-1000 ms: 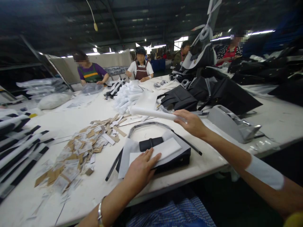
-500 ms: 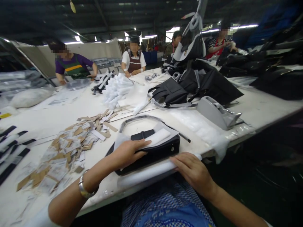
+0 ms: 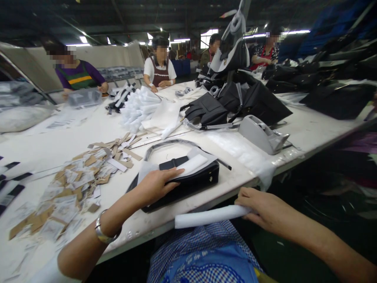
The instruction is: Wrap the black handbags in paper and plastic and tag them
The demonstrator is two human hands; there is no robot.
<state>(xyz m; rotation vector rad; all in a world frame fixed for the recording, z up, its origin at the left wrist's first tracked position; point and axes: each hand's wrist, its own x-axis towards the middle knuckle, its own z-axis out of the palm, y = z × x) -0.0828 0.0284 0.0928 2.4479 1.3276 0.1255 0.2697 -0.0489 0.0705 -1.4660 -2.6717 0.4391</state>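
My left hand [image 3: 156,184] lies flat, fingers stretched, on white foam sheets on top of a small black bag [image 3: 188,182] near the table's front edge. The bag's grey handle [image 3: 165,144] arcs up behind it. My right hand [image 3: 262,206] is closed on one end of a rolled white foam sheet [image 3: 210,216], held level below the table edge, above my checked lap.
A heap of brown and white paper tags [image 3: 79,177] lies to the left. A grey tape dispenser [image 3: 259,135] and black bags [image 3: 235,102] stand to the right. White foam rolls [image 3: 141,108] are piled further back. Several people work at the far side of the white table [image 3: 59,141].
My right hand carried the foam roll from above the table's middle down past the front edge to my lap. The left hand stayed on the bag.
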